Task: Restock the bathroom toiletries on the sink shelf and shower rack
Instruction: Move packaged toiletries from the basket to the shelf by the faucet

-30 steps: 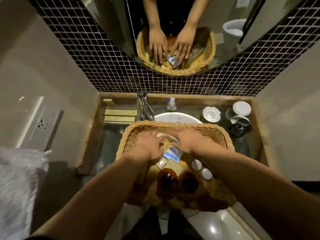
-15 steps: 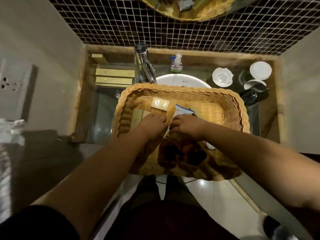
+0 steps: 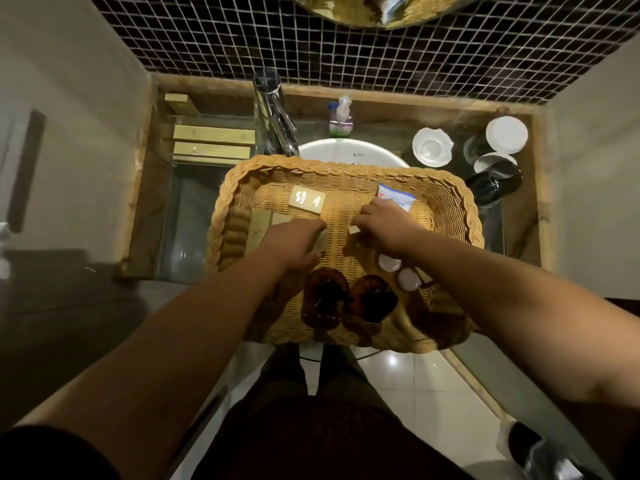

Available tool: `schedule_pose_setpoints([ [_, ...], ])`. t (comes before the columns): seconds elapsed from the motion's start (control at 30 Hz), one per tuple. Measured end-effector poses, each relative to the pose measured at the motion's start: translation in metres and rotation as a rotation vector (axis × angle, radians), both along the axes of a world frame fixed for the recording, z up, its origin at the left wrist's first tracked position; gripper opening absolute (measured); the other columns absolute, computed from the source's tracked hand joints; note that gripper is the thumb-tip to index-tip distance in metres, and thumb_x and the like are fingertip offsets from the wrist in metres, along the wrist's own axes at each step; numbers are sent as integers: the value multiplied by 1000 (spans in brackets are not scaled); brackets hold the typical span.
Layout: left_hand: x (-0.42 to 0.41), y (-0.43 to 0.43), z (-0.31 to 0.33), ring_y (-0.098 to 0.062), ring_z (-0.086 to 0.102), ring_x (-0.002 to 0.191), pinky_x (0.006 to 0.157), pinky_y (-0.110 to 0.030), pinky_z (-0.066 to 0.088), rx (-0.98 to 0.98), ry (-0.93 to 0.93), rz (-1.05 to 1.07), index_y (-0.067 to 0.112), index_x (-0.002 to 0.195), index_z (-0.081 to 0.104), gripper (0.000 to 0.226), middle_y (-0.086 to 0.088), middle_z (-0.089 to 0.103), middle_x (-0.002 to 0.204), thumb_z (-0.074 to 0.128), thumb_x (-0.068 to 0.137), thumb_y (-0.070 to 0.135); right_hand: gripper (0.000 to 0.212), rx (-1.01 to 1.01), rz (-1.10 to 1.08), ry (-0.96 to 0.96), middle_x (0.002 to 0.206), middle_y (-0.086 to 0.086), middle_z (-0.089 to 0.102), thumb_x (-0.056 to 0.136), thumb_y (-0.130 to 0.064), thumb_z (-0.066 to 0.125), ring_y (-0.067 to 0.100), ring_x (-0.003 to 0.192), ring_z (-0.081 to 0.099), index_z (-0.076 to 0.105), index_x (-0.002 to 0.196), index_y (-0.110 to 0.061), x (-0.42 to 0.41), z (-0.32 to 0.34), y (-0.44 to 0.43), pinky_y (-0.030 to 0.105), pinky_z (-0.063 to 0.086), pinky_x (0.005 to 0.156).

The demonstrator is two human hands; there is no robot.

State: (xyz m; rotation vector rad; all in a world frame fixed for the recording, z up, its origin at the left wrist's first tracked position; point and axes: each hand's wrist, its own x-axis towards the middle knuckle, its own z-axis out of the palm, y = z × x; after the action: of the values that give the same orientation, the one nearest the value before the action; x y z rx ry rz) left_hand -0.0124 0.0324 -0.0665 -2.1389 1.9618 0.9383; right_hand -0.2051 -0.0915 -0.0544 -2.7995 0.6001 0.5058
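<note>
Two hands reach into a wicker basket of toiletries over the sink. The right hand has its grip clamped on a small pale packet. The left hand lies knuckles-up on flat packets, its grip hidden. Beyond the grips lie a small box and a blue-white pouch; nearer, two amber bottles. Left of them, a counter tray holds two long boxes. Restocking seems barely begun.
</note>
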Motion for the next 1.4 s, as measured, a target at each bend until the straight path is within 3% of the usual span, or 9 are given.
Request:
schedule_pose_setpoints([
  [0.17,2,-1,11,-21,63,94,70,-35,53,-65,215,201,28,129,48,46,-2,66,111,67,89,40,36,262,-221,-7,106,-3,67,91,-15,62,20,97,60,59,124,-28,10,19,-8,32,42,72],
  [0.3,7,0,21,-25,61,93,74,-39,52,-10,455,323,26,115,47,28,-4,63,102,62,93,32,48,393,-307,2,101,-3,66,90,-28,69,21,89,61,41,128,-35,21,30,-8,40,52,76],
  [0.47,18,-4,37,-27,62,98,81,-36,48,-26,530,483,25,132,38,39,-11,63,110,54,97,20,37,444,-307,-137,96,1,69,91,-34,69,20,82,64,46,119,-26,33,49,-12,41,54,78],
  [0.6,32,-1,65,3,62,97,85,-20,50,-204,680,609,30,132,45,39,11,63,115,57,98,16,35,434,-311,-258,112,-1,68,95,-38,63,18,94,64,54,128,-26,44,68,-18,38,51,85],
  [0.87,67,-6,111,1,60,64,62,-17,46,-343,604,691,25,100,67,22,12,68,84,76,83,16,34,418,-375,-393,110,-11,69,91,-36,70,6,91,64,65,124,-27,83,112,-30,31,52,85],
  [0.97,89,-14,130,-7,62,66,62,-24,49,-382,548,695,27,98,65,22,13,62,79,77,83,18,40,402,-331,-387,118,-10,69,93,-40,66,6,97,65,63,131,-26,105,126,-34,22,50,85],
  [1.07,115,-26,145,-6,64,79,73,-32,54,-441,486,674,36,88,61,25,14,66,90,80,80,22,39,406,-333,-411,102,-14,69,95,-39,64,1,80,66,62,133,-27,130,137,-38,11,45,66],
  [1.23,150,-31,149,-8,64,84,83,-39,58,-481,457,726,29,98,65,21,7,69,106,78,83,22,45,418,-366,-467,120,-6,69,96,-40,62,10,101,64,57,138,-28,167,142,-41,36,52,91],
  [1.4,173,-33,142,-7,66,94,75,-19,55,-505,512,827,22,118,69,27,6,69,110,68,92,15,47,500,-412,-461,126,-8,66,95,-41,59,11,113,61,52,141,-35,195,135,-47,44,53,98],
])
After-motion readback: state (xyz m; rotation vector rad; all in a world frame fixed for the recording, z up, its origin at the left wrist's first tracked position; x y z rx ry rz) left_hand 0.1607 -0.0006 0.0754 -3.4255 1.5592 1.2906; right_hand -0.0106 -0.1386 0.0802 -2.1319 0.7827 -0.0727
